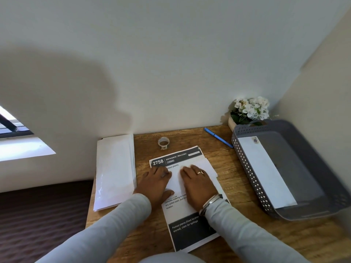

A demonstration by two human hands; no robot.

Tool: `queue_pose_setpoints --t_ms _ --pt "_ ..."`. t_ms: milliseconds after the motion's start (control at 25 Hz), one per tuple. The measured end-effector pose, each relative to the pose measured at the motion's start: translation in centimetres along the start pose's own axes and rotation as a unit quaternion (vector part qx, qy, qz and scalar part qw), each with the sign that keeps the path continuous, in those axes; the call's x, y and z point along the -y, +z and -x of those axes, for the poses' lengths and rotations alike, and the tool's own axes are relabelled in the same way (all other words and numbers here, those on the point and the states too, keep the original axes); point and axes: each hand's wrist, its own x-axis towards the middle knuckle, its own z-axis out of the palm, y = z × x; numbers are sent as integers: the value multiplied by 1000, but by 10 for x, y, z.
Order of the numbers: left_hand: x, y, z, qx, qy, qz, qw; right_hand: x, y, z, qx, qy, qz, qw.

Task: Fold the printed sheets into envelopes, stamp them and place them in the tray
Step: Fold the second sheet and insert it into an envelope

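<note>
A stack of printed sheets (191, 232) lies in the middle of the wooden table (235, 179), headed "2758 ENTRANCE / BALCONY". On top of it lies a folded white sheet (175, 180). My left hand (156, 182) presses flat on its left part and my right hand (198, 184) presses flat on its right part. A pile of white envelopes (115, 169) lies at the table's left edge. The grey tray (307, 211) stands at the right, and inside it lies one stamped envelope (263, 171).
A roll of tape (163, 143) stands behind the sheets. A blue pen (218, 137) lies near the tray's back left corner. A pot of white flowers (250, 111) sits by the wall. Walls close off the back and right.
</note>
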Motion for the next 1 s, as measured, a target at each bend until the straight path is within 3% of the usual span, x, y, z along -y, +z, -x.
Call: queue_pose_setpoints --t_ms 360,640,880,1000 --pt "0 2 2 -3 -2 0 1000 -60 -17 -2 -24 100 25 994" --pt "-1 4 3 -14 -6 5 1000 -8 5 15 32 40 17 999" --pt "0 5 4 -17 -3 2 1000 -64 2 15 31 146 3 989" --pt "0 5 4 -24 0 5 1000 -63 0 13 27 152 4 988"
